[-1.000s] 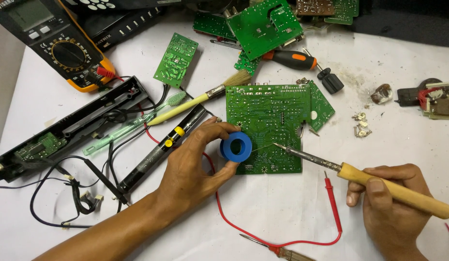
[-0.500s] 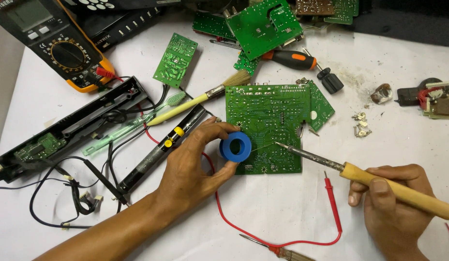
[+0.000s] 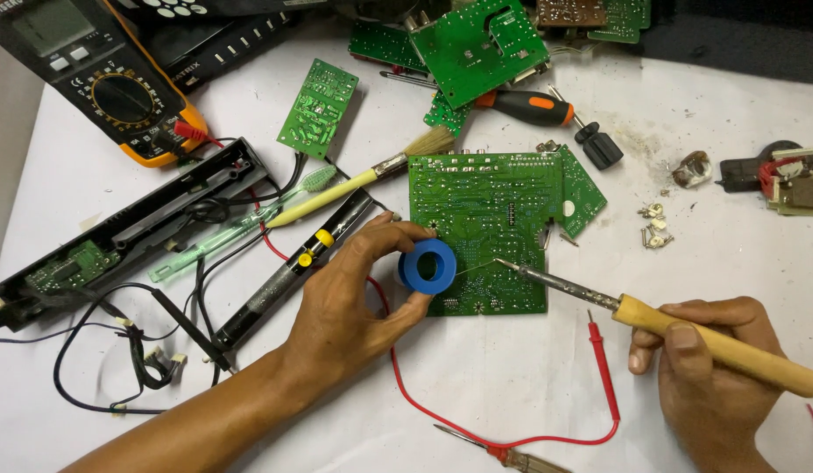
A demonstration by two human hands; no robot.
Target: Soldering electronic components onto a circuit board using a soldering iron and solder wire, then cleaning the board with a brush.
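The left hand [image 3: 354, 302] is clamped on 1 blue spool [image 3: 428, 266], thumb and fingers curled round its rim, and presses it on the lower left corner of the big green circuit board [image 3: 485, 229]. The right hand [image 3: 700, 368] is closed round the wooden handle of 1 soldering iron [image 3: 661, 320]; its metal tip rests on the board just right of the spool. The 2 hands are well apart, with the board lying between them and a little beyond.

Beyond the left hand lie 1 brush [image 3: 363, 180], 1 black pen-shaped tool with a yellow button [image 3: 293, 271], 1 long black casing [image 3: 126, 229] and 1 yellow meter [image 3: 100, 79]. At least 4 smaller green boards [image 3: 319, 107] lie farther off, along with 2 screwdrivers [image 3: 525, 107]. A red lead [image 3: 599, 368] loops between the wrists.

Everything sits on a white, scuffed table [image 3: 477, 385]; the room itself is out of view.

Since 1.0 s ago the iron's tip has crept slightly left toward the spool; the left hand has stayed put.
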